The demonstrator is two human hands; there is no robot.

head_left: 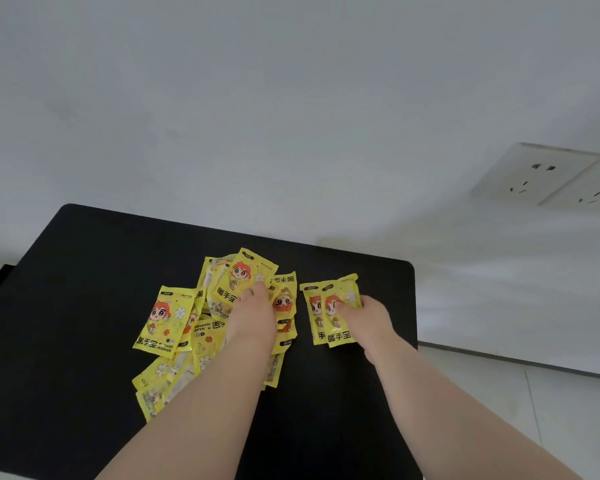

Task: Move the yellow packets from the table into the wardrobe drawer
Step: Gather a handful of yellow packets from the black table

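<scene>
Two hands among the yellow packets

Many yellow packets (191, 327) lie heaped at centre frame on the black tabletop (84, 271). Left hand (253, 317) fingers pinch one top packet (245, 277); right hand (369, 315) fingers clasp two packets (329, 313), right of the heap.

Yellow packets (174, 323) lie heaped on black table (84, 271).

wall sockets (565, 178) cropped, packets (219, 327) beneath forearm

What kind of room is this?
Probably a room in a home: a plain white wall with power sockets, a tiled floor, and a small black table.
</scene>
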